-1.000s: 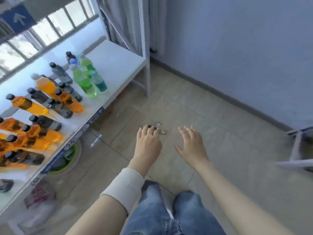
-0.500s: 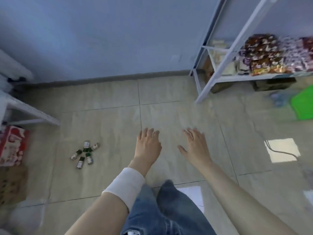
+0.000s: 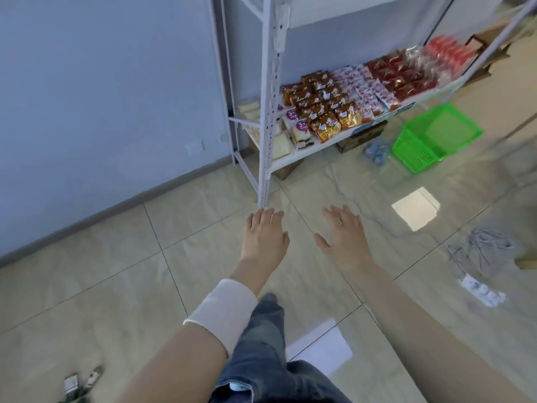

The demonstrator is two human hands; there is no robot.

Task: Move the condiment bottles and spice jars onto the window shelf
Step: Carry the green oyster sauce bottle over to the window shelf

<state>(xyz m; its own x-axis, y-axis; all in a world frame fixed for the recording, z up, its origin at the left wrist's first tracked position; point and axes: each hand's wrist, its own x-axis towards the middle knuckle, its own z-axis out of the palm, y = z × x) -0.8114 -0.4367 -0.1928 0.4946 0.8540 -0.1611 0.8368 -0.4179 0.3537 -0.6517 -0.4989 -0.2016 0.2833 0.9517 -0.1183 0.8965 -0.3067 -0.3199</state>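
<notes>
Small spice jars (image 3: 82, 383) lie on the tiled floor at the bottom left edge of the head view, partly cut off. My left hand (image 3: 263, 238) is held out in front of me, palm down, fingers apart, holding nothing; a white wrap covers its wrist. My right hand (image 3: 344, 234) hovers beside it, also palm down with fingers spread and nothing in it. Both hands are far from the jars. The window shelf and the bottles on it are out of view.
A white metal rack (image 3: 268, 112) with snack packets (image 3: 328, 106) stands ahead against the blue wall. A green plastic basket (image 3: 433, 138) sits on the floor to its right. Cables and a power strip (image 3: 481, 292) lie at right. My jeans-clad legs (image 3: 267, 344) show below.
The view has swung right, away from the window shelf with bottles. The spice jars slid to the bottom left corner and the snack rack came into view. Both hands stayed open.
</notes>
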